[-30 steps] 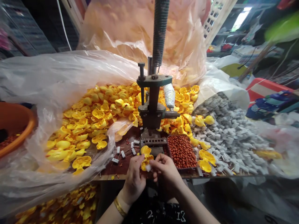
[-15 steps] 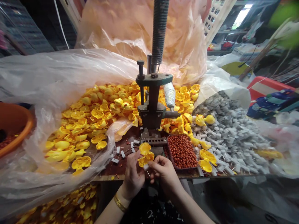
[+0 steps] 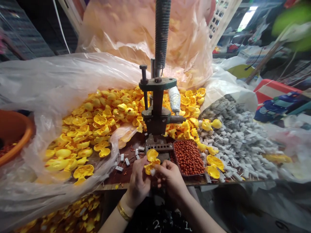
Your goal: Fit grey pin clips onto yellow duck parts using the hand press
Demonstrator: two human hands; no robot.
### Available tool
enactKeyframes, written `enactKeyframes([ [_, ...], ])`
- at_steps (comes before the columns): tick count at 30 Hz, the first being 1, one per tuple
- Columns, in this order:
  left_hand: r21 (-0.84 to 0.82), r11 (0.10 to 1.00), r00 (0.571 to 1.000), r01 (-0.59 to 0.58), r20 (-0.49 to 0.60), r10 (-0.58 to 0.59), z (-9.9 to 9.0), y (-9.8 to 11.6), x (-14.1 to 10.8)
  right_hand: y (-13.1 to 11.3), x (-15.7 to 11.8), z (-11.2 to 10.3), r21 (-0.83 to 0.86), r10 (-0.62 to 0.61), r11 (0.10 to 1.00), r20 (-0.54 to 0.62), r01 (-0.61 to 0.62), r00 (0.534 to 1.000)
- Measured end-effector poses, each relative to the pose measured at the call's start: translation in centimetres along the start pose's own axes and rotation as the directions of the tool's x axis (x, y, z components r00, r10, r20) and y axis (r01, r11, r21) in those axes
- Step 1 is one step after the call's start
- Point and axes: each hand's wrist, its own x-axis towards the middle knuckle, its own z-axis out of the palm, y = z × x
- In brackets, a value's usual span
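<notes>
The right hand (image 3: 170, 174) is covering part of the small white block (image 3: 152, 172), and the left hand (image 3: 139, 179) is hiding a bit of the yellow duck shell (image 3: 151, 164). Press spring (image 3: 161, 38) is running off the top, the orange basin (image 3: 14, 124) is getting chopped on the left, both forearms (image 3: 204, 212) are leaving at the bottom, and that green thing (image 3: 291, 27) upper right is looking way too blurry to identify.

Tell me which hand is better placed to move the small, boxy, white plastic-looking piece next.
Probably the right hand: it appears to pinch the white piece, while the left hand is occupied supporting the open, rounded, yellow plastic shell.
</notes>
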Motion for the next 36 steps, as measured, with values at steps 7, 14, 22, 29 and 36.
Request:
enactKeyframes([
  [7, -0.078, 0.961, 0.964, 0.264, 0.021, -0.263, -0.4, 0.2, 0.5, -3.0, -0.5, -3.3, -0.709, -0.485, 0.577, 0.102, 0.405, 0.869],
  [14, -0.592, 0.361, 0.507, 0.720, 0.094, -0.857, -0.2, -1.0, 1.6, -8.2, 1.5, -8.8, -0.896, -0.470, -0.436, 0.304, 0.082, 0.828],
  [22, -0.759, -0.054, 0.314, 0.649, 0.332, -0.889, -0.7, 1.4, 3.7, -9.2, 2.2, -7.6, -0.947, -0.489, -0.317, 0.214, 0.056, 0.846],
  [29, -0.778, -0.130, 0.298, 0.614, 0.381, -0.875, -0.3, 1.9, 3.9, -7.4, 0.7, -3.3, -0.754, -0.462, 0.405, 0.320, 0.518, 0.827],
  [36, -0.766, -0.146, 0.338, 0.626, 0.435, -0.835, -0.3, 2.3, 4.2, -3.5, 0.4, -0.5, -0.513, -0.424, 0.678, 0.311, 0.526, 0.851],
])
